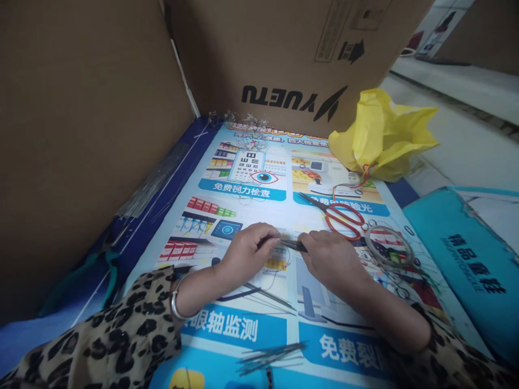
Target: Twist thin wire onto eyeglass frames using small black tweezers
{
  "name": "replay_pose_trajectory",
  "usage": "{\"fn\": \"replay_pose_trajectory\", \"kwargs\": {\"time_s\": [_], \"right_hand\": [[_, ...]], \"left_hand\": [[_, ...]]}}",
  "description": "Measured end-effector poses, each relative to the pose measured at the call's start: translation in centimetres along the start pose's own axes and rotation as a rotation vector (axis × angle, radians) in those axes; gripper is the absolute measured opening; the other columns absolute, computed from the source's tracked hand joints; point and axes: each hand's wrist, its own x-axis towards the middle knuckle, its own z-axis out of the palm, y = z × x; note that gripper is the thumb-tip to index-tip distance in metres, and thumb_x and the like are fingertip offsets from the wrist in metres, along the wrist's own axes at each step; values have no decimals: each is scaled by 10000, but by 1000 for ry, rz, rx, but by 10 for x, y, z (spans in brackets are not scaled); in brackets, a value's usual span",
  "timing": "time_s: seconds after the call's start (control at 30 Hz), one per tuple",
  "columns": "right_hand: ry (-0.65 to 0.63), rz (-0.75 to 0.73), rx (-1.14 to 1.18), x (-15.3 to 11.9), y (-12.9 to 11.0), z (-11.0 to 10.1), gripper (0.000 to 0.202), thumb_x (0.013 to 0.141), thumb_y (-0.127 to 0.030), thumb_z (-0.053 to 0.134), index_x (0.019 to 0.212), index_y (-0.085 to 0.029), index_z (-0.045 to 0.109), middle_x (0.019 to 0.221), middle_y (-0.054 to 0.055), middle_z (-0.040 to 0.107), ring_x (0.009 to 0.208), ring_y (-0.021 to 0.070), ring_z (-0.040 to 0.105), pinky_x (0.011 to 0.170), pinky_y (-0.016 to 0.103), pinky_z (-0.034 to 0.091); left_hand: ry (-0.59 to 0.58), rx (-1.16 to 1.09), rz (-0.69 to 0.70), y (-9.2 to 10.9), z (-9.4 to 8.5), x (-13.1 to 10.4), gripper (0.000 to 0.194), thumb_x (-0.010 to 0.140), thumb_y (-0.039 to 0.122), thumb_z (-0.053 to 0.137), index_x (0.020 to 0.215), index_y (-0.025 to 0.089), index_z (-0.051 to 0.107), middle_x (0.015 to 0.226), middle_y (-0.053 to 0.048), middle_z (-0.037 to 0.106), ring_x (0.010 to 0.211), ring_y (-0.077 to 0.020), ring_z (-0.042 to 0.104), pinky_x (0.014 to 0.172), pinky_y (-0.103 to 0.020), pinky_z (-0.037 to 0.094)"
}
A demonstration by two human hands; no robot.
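Note:
Close together over the printed sheet (267, 210), my two hands meet at the tips of dark pliers (294, 245). My right hand (330, 259) is closed around the pliers, which point left. Pinched in the fingers of my left hand (247, 251) is thin wire, its end hidden by the fingertips; a loop of it hangs below. Short dark wires (271, 356) lie in a bundle nearer to me, and more thin strips (271, 297) lie below my left hand. Scissors with red handles (344, 220) rest beyond my right hand.
Cardboard walls (284, 48) stand at the back and left. Green-handled pliers (109, 270) and wire lengths (150, 183) lie left. On the right are a wire coil (389, 246), yellow bag (381, 135) and teal box (462, 259). Twisted wire pieces (251, 129) sit at the back.

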Motion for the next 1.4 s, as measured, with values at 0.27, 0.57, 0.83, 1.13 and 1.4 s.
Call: {"fn": "replay_pose_trajectory", "kwargs": {"time_s": [0.27,0.57,0.83,1.13,1.4], "right_hand": [[-24,-1,-1,0,0,-1,150,829,-260,426,818,-193,561,730,49,622,687,176,569,562,293,253],[-83,31,34,1,0,-5,187,831,-269,404,807,-201,577,706,43,650,633,158,590,500,281,225],[-81,48,67,1,0,-2,181,835,-278,407,817,-193,566,727,47,658,655,160,593,511,260,222],[-83,70,91,2,-2,0,188,841,-275,391,823,-205,565,725,41,653,659,166,594,513,270,221],[-87,81,125,1,-3,1,166,834,-267,402,861,-210,556,759,29,659,681,175,604,526,256,226]], "left_hand": [[6,21,79,-3,0,-1,111,821,163,477,826,188,586,806,-20,625,778,-122,562,722,-240,425],[-5,4,36,-3,0,-1,107,817,189,478,822,193,585,804,-19,625,762,-125,560,714,-244,426],[-239,-363,-318,3,-2,2,187,818,328,476,795,155,543,663,16,563,508,-71,511,538,-208,414],[-290,-585,-495,5,-5,5,244,775,370,540,720,133,548,526,34,505,409,-33,385,425,-171,304],[-283,-558,-535,5,-4,5,209,765,352,541,770,143,555,458,54,481,371,-38,378,398,-162,305]]}}
